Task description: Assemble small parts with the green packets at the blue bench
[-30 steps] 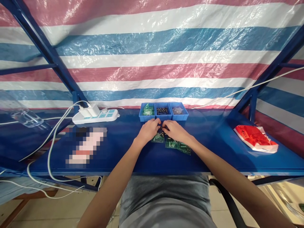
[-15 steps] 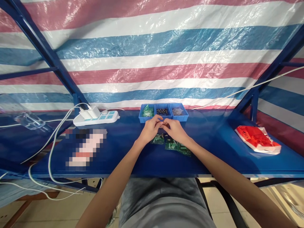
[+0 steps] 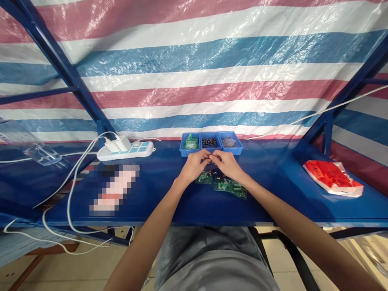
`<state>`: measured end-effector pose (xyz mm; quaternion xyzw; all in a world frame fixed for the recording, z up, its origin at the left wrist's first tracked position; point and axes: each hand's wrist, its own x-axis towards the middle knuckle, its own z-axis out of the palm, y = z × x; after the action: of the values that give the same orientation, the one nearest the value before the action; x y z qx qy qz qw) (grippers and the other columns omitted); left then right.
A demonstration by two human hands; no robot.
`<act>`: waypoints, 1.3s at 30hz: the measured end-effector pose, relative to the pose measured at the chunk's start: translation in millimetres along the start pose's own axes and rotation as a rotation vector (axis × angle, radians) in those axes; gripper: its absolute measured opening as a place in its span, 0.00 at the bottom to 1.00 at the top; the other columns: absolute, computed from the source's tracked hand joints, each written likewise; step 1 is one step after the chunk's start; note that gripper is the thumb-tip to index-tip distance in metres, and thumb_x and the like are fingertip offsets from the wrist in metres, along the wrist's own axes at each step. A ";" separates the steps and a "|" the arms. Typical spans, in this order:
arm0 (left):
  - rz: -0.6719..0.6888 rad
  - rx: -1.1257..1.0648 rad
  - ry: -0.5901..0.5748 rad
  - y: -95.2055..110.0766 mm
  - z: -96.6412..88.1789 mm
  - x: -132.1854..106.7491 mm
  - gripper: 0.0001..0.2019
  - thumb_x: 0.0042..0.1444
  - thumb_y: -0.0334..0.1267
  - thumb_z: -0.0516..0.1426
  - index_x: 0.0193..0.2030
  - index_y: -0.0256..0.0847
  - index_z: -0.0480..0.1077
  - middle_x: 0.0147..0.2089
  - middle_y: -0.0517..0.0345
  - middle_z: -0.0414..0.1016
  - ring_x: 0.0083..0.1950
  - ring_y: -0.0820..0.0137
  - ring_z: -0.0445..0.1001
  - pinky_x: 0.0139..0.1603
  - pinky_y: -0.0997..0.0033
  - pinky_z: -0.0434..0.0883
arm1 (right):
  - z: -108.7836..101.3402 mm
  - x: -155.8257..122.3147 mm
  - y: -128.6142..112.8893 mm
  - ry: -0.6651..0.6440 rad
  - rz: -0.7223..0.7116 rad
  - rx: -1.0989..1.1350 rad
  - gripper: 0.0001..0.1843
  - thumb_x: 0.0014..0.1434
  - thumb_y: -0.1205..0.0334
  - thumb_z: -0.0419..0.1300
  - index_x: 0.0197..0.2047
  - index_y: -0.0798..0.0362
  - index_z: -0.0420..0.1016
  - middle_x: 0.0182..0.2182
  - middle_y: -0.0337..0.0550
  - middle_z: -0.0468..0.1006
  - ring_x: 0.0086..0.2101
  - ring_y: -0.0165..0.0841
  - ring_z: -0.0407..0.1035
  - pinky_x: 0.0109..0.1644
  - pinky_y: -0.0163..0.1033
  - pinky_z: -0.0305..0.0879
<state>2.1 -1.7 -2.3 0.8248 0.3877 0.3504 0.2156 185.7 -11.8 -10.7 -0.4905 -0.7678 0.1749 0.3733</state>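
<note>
My left hand (image 3: 194, 165) and my right hand (image 3: 226, 163) meet over the table, fingertips pinched together. Whatever is between the fingers is too small to make out. Right behind them stand three joined blue bins (image 3: 211, 151). The left bin holds green-and-clear small bags (image 3: 191, 142), the middle one dark screws (image 3: 209, 142), the right one a clear plastic bag (image 3: 228, 142). Below my hands lie green printed bags (image 3: 230, 186) and another green bag (image 3: 205, 177), with a few loose small screws (image 3: 216, 173) beside them.
A white power strip (image 3: 127, 151) with plugged chargers and trailing white cables (image 3: 70, 202) sits at the left. A pixelated item (image 3: 117, 188) lies in front of it, and a clear bottle (image 3: 42, 153) is at far left. A red-and-white package (image 3: 332, 178) rests at the right.
The whole view has shifted slightly, so things appear a little further right. My hands stay together at the same spot, with the fingertips only slightly rearranged.
</note>
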 end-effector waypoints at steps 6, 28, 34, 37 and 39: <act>0.024 0.137 -0.011 -5.6 0.0 -1.0 0.10 0.70 0.40 0.51 0.48 0.43 0.74 0.45 0.56 0.81 0.46 0.63 0.79 0.45 0.69 0.70 | -9.6 -0.9 -1.4 -0.036 -0.067 -0.012 0.12 0.69 0.59 0.54 0.35 0.51 0.72 0.27 0.39 0.76 0.29 0.33 0.68 0.34 0.37 0.56; 0.035 0.198 -0.053 3.1 -2.5 -2.6 0.13 0.69 0.44 0.50 0.38 0.42 0.71 0.29 0.62 0.71 0.29 0.71 0.67 0.34 0.72 0.60 | -15.4 0.2 -8.5 0.052 -0.093 0.120 0.07 0.64 0.62 0.58 0.41 0.50 0.79 0.34 0.42 0.83 0.34 0.36 0.75 0.40 0.38 0.66; 0.072 0.261 -0.053 2.8 -1.7 -2.5 0.17 0.72 0.46 0.48 0.36 0.42 0.71 0.34 0.57 0.75 0.34 0.68 0.72 0.35 0.71 0.60 | -16.6 0.7 -4.3 0.037 -0.148 0.040 0.13 0.66 0.67 0.53 0.42 0.52 0.80 0.38 0.43 0.84 0.37 0.35 0.75 0.42 0.37 0.65; 0.075 0.294 -0.054 2.6 -1.6 -3.1 0.18 0.72 0.46 0.47 0.37 0.42 0.72 0.36 0.55 0.76 0.35 0.67 0.73 0.34 0.71 0.60 | -15.4 -0.2 -2.8 0.004 -0.145 0.022 0.12 0.65 0.68 0.54 0.41 0.53 0.80 0.37 0.43 0.83 0.36 0.36 0.75 0.42 0.37 0.64; 0.080 0.299 -0.055 2.2 -1.8 -3.4 0.19 0.73 0.47 0.46 0.37 0.41 0.72 0.36 0.55 0.76 0.35 0.67 0.73 0.34 0.71 0.60 | -14.0 -0.7 -2.4 -0.018 -0.144 0.021 0.10 0.65 0.67 0.55 0.40 0.53 0.79 0.35 0.43 0.82 0.34 0.35 0.73 0.39 0.37 0.62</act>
<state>0.3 -5.6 -1.1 0.8717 0.3966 0.2743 0.0866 194.8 -14.9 -0.2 -0.4284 -0.8025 0.1599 0.3831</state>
